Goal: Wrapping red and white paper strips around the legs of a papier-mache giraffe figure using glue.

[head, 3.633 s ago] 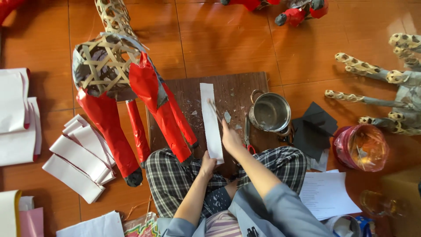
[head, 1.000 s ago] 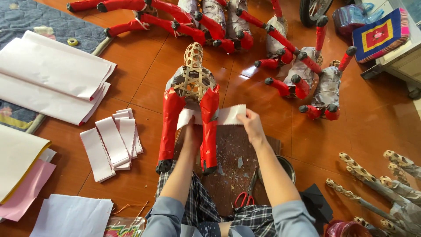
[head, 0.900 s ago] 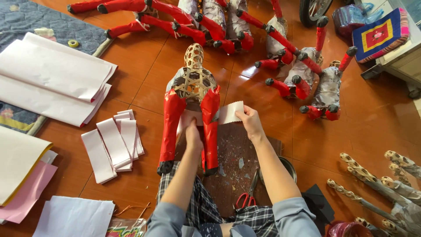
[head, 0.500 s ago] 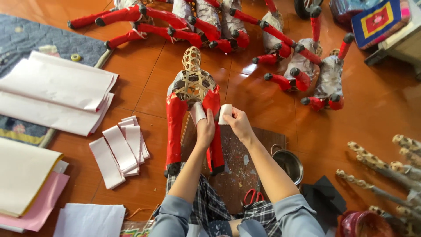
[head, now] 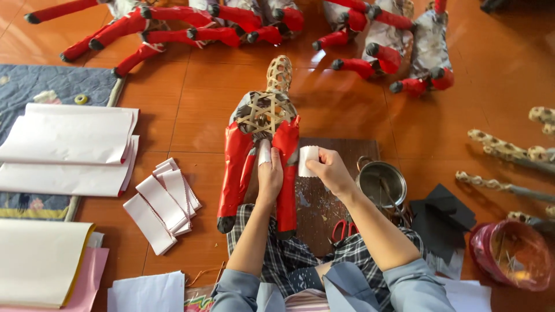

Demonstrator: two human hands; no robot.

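Paper strip going onto the woven bamboo animal frame (head: 267, 115) between its red legs.

I am pressing my left hand (head: 269, 173), fingers held together, against the frame's underside between the two red-wrapped legs (head: 236, 167), where one end of the white paper strip (head: 307, 160) is lying under my fingertips. I am pinching the strip's other end with my right hand (head: 329, 170), thumb against fingers, just beside the right red leg and over the dark wooden board (head: 338, 151). The frame is standing on the floor in front of my knees, its neck pointing away from me. A metal pot (head: 381, 184) is sitting right of the board, red-handled scissors (head: 342, 229) by my knee, and cut white strips (head: 163, 202) are stacked to my left.
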